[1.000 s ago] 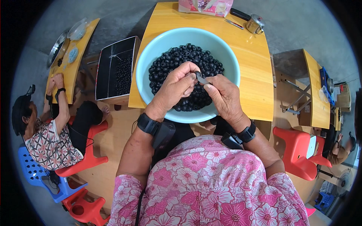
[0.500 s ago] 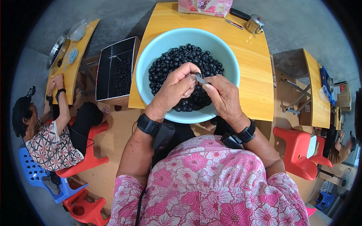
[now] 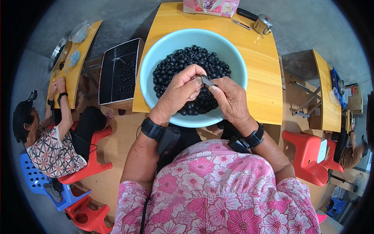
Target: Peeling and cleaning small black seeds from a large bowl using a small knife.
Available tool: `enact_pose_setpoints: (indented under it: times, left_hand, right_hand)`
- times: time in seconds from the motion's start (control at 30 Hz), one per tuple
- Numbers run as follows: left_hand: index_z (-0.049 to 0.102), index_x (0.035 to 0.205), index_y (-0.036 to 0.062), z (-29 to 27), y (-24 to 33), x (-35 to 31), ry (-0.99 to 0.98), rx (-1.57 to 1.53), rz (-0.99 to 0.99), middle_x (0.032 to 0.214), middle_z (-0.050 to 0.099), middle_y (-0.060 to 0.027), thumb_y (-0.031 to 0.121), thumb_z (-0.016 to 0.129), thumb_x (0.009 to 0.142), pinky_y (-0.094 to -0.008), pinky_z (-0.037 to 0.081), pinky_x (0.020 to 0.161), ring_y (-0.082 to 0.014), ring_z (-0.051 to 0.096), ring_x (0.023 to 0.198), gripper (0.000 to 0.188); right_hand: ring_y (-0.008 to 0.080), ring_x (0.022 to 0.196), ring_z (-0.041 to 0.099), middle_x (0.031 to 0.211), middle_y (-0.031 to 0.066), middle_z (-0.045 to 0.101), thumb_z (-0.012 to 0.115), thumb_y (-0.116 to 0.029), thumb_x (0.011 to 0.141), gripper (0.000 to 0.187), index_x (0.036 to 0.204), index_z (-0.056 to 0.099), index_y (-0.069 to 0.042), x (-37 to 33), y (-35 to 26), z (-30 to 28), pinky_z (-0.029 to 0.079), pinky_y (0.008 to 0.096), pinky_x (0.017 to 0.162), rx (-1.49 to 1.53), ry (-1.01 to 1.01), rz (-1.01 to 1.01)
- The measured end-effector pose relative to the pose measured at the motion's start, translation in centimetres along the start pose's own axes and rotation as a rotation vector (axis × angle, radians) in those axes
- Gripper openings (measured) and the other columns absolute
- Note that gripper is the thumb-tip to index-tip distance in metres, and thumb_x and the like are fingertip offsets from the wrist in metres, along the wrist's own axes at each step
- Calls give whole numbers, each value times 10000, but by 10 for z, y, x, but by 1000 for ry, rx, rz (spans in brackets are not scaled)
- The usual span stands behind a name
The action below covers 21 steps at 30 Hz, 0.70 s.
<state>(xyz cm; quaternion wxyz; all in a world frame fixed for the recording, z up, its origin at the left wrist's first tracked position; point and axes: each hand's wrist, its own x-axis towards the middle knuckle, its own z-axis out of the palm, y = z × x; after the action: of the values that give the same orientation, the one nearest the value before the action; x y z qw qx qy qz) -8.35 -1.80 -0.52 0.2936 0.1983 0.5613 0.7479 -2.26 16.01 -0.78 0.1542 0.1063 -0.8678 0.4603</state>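
A large light-blue basin [image 3: 233,50] on the yellow table holds a heap of black beads [image 3: 173,64], rounded and many with a hole. Over the heap, my left hand [image 3: 182,86] is closed, its thumb and forefinger pinching a small dark piece, most likely one of the beads, mostly hidden by the fingers. My right hand [image 3: 231,97] is closed round a small metal blade [image 3: 207,81], its thumb along the blade. The blade's tip touches the piece at my left fingertips. The blade's handle is hidden in my right hand.
On the yellow table [image 3: 261,82] stand a pink bag [image 3: 212,7], a metal cup [image 3: 263,24], a pen-like tool [image 3: 240,24] and a black case [image 3: 247,15]. A box of black beads [image 3: 120,74] is at the left. Beyond it a person [image 3: 56,144] sits. Red stools [image 3: 306,156] stand right.
The blade has tilted slightly at my left fingertips. Both hands stay in nearly the same place over the basin.
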Motion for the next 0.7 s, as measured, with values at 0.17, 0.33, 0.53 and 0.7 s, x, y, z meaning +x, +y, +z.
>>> enact_pose_setpoints:
  times: [0.17,0.33,0.53,0.7]
  left_hand:
    - [522,1067,55,-1,-1,1,9,26,15,705,406,50,218,470,1012,-183,278,508,-29,345,583,179]
    - [523,1067,52,-2,-3,1,-4,27,18,703,406,49,226,473,1012,-184,280,508,-29,347,583,189]
    - [526,1062,48,-3,-6,1,0,-8,24,704,412,48,224,479,1009,-184,283,507,-27,356,584,189]
    - [528,1055,53,-1,-5,-1,-12,-69,-11,733,429,41,203,488,1001,-179,289,511,-29,361,592,164]
  right_hand:
    - [317,695,573,739,119,566,617,-222,914,168,946,664,-65,0,0,0,453,398,616,-4,2,11]
    - [321,700,577,742,117,572,606,-236,921,176,947,665,-72,-1,-1,0,456,401,618,-22,-8,31]
    - [333,709,579,742,122,573,587,-254,929,197,932,658,-70,-1,-2,-1,457,415,628,-24,-24,59]
    - [353,736,585,804,158,616,565,-219,951,214,889,651,-33,7,-2,-2,461,394,645,67,58,247]
